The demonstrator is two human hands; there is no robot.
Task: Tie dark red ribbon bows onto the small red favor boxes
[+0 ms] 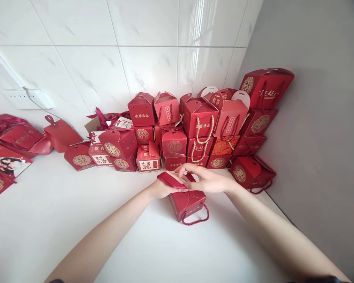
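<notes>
A red gift box [188, 202] with a dark red rope handle sits on the white table, under my hands. A dark red ribbon [171, 180] lies across the palm of my left hand [162, 188], which is held above the box's back left part. From the right, my right hand [208, 179] reaches over the box with its fingers bent against the ribbon and the fingers of my left hand. Part of the ribbon shows behind my right hand's fingers. The fingertips overlap, so their exact hold is partly hidden.
Stacked red boxes [174, 144] line the tiled wall. More boxes [252, 171] stand by the grey wall at right. Red bags and ribbons [20, 137] lie at left, below a socket strip [28, 99] with a cable. The white table [76, 212] spreads in front.
</notes>
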